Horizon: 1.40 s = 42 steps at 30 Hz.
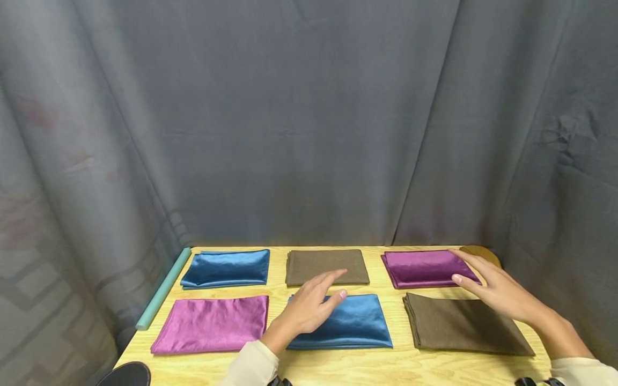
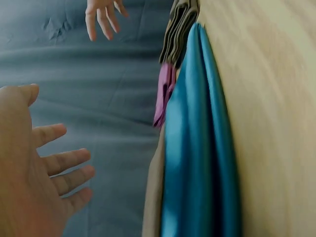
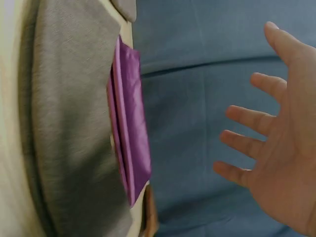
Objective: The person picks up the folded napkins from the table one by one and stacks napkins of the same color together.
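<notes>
Six folded cloths lie in two rows on a wooden table [image 1: 183, 370]. At the back are a blue cloth [image 1: 232, 268], a brown cloth [image 1: 328, 266] and a purple cloth [image 1: 420, 268]. The front row has a pinkish-purple cloth [image 1: 212, 324], a blue cloth [image 1: 347, 324] and a brown cloth [image 1: 458, 324]. My left hand [image 1: 311, 305] hovers over the front blue cloth, fingers extended and holding nothing. Above the front brown cloth is my right hand [image 1: 502, 289], its fingertips overlapping the back purple cloth in the head view. Both wrist views show spread, bare fingers raised above the cloths.
A teal rod [image 1: 164, 289] runs along the table's left edge. A round brown object [image 1: 483, 254] sits at the back right corner, and a dark rounded object [image 1: 126, 374] at the front left. Grey curtains [image 1: 289, 123] hang behind and at both sides.
</notes>
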Each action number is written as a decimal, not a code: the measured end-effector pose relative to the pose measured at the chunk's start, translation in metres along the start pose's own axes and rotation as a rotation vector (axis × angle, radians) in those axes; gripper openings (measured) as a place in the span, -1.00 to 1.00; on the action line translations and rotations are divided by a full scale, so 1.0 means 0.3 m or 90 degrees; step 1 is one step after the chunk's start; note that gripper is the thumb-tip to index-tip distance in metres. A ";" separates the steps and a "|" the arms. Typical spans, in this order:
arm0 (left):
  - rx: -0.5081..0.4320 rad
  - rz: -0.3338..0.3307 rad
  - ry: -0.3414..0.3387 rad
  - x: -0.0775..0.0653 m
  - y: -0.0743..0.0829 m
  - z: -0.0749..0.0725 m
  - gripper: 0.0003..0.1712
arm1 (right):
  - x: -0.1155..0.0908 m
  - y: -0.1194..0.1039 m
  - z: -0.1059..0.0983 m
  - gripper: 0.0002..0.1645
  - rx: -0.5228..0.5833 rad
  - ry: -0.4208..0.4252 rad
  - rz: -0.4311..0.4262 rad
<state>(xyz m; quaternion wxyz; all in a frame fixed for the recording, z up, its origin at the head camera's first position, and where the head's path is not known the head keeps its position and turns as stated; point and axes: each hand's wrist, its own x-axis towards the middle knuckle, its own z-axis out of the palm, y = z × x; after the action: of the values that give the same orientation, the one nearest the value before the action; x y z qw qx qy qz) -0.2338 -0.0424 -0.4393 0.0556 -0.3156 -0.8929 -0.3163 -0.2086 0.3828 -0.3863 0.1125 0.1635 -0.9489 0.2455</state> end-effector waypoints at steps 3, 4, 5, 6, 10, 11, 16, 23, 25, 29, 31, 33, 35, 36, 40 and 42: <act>-0.023 -0.010 -0.019 0.013 0.024 0.038 -0.38 | -0.023 0.036 0.013 -0.24 0.007 0.017 -0.003; -0.025 -0.014 -0.024 0.018 0.032 0.051 -0.37 | -0.031 0.048 0.020 -0.25 0.012 0.024 -0.006; -0.029 -0.018 -0.028 0.023 0.039 0.064 -0.37 | -0.038 0.061 0.026 -0.26 0.015 0.032 -0.009; -0.033 -0.023 -0.032 0.029 0.048 0.078 -0.37 | -0.045 0.073 0.032 -0.27 0.025 0.036 -0.012; -0.040 -0.024 -0.035 0.054 0.080 0.137 -0.35 | -0.076 0.126 0.057 -0.33 0.056 0.041 0.003; -0.045 -0.024 -0.038 0.060 0.088 0.152 -0.35 | -0.084 0.139 0.061 -0.35 0.060 0.038 0.013; -0.053 -0.020 -0.063 0.077 0.118 0.220 -0.36 | -0.127 0.195 0.083 -0.40 0.078 0.023 0.072; -0.080 -0.020 -0.089 0.082 0.153 0.291 -0.38 | -0.197 0.256 0.089 -0.33 0.117 0.016 0.144; -0.091 -0.015 -0.088 0.087 0.165 0.306 -0.39 | -0.214 0.272 0.090 -0.31 0.117 0.010 0.163; -0.099 -0.010 -0.095 0.093 0.184 0.330 -0.38 | -0.237 0.301 0.097 -0.32 0.110 0.018 0.185; -0.099 -0.008 -0.103 0.094 0.191 0.338 -0.37 | -0.247 0.315 0.095 -0.30 0.104 0.012 0.199; -0.099 -0.002 -0.106 0.096 0.198 0.345 -0.38 | -0.253 0.331 0.092 -0.27 0.100 -0.002 0.222; -0.096 0.006 -0.104 0.102 0.206 0.355 -0.38 | -0.256 0.342 0.090 -0.19 0.099 -0.033 0.255; -0.100 0.006 -0.103 0.104 0.211 0.360 -0.39 | -0.258 0.346 0.090 -0.16 0.100 -0.052 0.273; -0.113 -0.012 -0.094 0.118 0.231 0.387 -0.42 | -0.268 0.356 0.091 -0.09 0.105 -0.099 0.318; -0.143 -0.042 -0.092 0.124 0.243 0.398 -0.43 | -0.278 0.364 0.091 -0.10 0.105 -0.091 0.318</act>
<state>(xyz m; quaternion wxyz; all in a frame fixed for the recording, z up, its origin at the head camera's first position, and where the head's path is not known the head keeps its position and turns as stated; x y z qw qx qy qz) -0.2079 0.0928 -0.4844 -0.0551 -0.3120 -0.8635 -0.3925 -0.1753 0.4806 -0.4809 -0.0325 -0.0505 -0.9421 0.3300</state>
